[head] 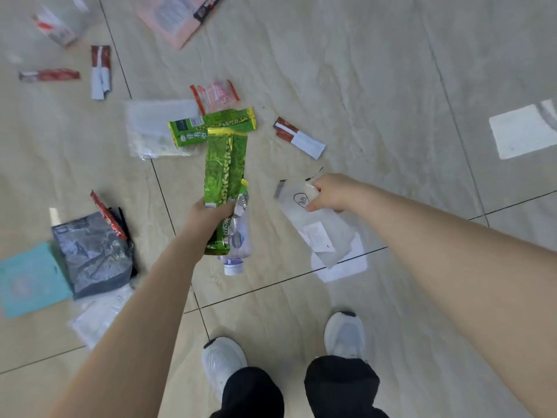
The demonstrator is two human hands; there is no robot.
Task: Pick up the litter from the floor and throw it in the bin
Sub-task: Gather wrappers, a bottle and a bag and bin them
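My left hand [208, 214] is closed around a long green snack wrapper [224, 170] and a crushed clear plastic bottle [239, 239] with a white cap pointing down. My right hand [330, 193] grips the top of a clear plastic bag [319, 229] with a paper label, lifted above a white paper sheet [346, 268] on the floor. More litter lies on the tiles: a second green wrapper [211, 128], a red-and-clear wrapper [215, 96], a red-and-white sachet [300, 138], a clear bag [153, 128]. No bin is in view.
At the left lie a grey foil bag [90, 254], a teal card [31, 277] and a clear bag [96, 318]. Red sachets [101, 70] and a pink packet [177, 18] lie at the far left and top. My white shoes [223, 363] stand at the bottom.
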